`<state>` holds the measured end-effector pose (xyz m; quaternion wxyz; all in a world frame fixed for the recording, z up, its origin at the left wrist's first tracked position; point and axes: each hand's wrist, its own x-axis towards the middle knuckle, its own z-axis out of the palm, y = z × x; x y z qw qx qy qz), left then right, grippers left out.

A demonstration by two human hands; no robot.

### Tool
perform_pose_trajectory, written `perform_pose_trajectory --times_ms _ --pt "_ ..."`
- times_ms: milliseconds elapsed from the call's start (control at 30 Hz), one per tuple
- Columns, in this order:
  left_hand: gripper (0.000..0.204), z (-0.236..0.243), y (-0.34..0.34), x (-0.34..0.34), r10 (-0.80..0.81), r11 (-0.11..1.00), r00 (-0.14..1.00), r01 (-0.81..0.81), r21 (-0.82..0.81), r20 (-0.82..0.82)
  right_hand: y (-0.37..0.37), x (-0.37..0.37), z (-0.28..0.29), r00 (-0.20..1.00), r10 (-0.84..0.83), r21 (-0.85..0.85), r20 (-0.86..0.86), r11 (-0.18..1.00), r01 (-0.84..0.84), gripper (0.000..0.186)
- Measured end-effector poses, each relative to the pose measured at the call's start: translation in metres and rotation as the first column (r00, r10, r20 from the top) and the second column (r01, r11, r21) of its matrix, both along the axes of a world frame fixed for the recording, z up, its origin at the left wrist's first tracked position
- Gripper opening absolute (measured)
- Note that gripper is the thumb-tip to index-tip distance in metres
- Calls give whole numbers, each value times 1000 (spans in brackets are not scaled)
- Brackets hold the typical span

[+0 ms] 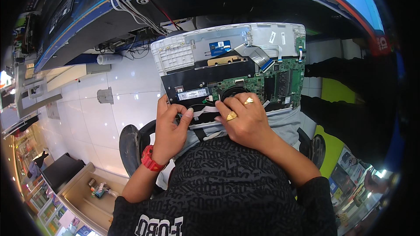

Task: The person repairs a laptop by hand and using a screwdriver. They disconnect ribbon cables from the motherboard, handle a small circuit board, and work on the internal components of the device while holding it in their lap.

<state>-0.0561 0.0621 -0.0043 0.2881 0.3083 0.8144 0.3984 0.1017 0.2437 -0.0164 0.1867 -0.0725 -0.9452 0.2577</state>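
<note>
Already opened, not yet closed up: laptop base on the lap. Seemingly pinching white ribbon cable by the base's near edge with left hand; cannot tell right hand's grip.

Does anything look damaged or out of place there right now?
Yes: a grey, rough-edged patch breaks up the white tiled floor, left of the opened laptop; possibly a broken tile. The laptop, its circuit board exposed, also sits on a lap, perhaps less steady than a bench.
</note>
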Motion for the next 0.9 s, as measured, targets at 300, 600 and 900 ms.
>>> perform_pose_trajectory --times_ms 300,600,900 --pt "23 -11 -8 0 -53 998 986 46 -48 -156 2 4 -13 992 -12 47 -129 999 18 15" --pt "52 8 25 23 -264 955 676 283 -88 -688 12 13 -14 964 -107 -33 -245 994 102 14" --pt "37 8 41 10 -470 857 572 478 -192 -672 8 2 -16 970 -116 -101 -213 990 96 25"
